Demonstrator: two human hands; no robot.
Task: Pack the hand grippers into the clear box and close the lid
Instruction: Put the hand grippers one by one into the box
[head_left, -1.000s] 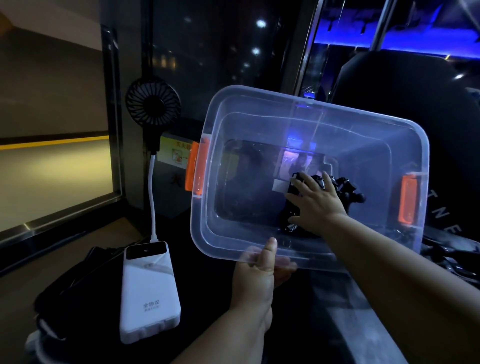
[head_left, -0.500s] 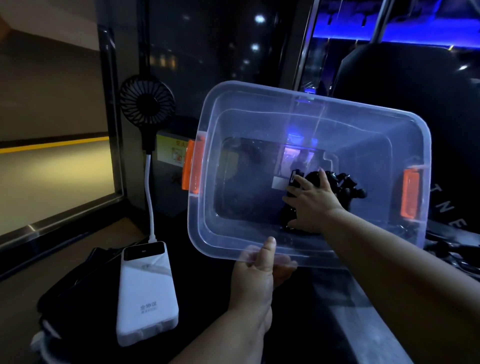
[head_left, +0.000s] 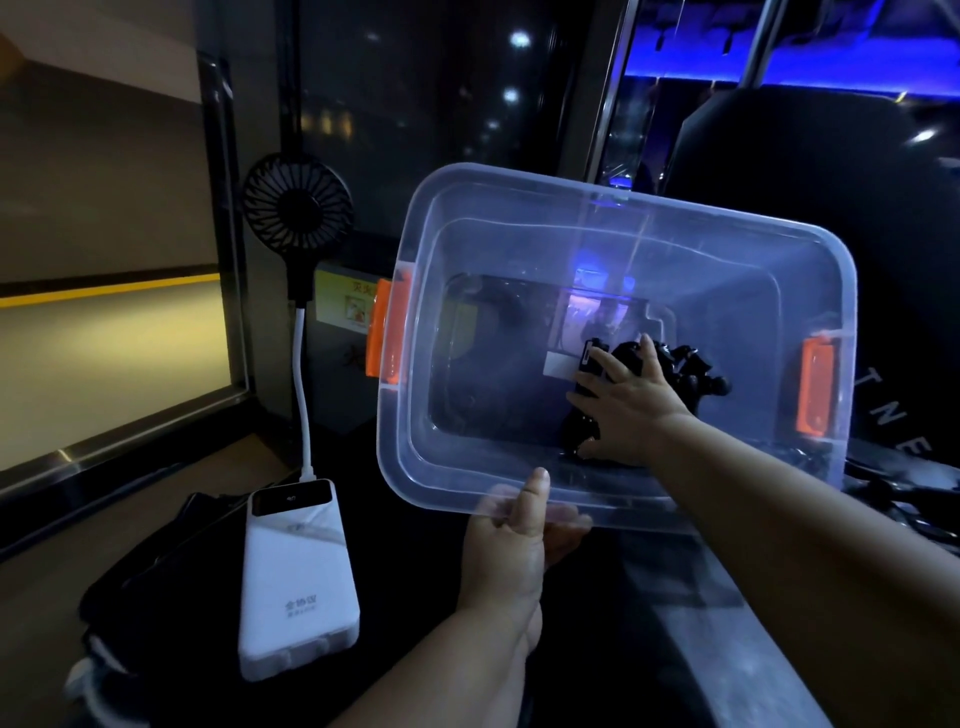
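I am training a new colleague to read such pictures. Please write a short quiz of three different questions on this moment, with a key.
1. True or false: the lid is already on the clear box.
2. Which hand grips the near rim of the box? A) the left hand B) the right hand C) neither
3. Fill in: the latches on the two short sides of the box are coloured ____.

Key
1. False: the box is open, and the right hand reaches inside, resting on the black hand grippers at the bottom.
2. A: the thumb lies over the rim.
3. Orange: the left latch and the right latch.
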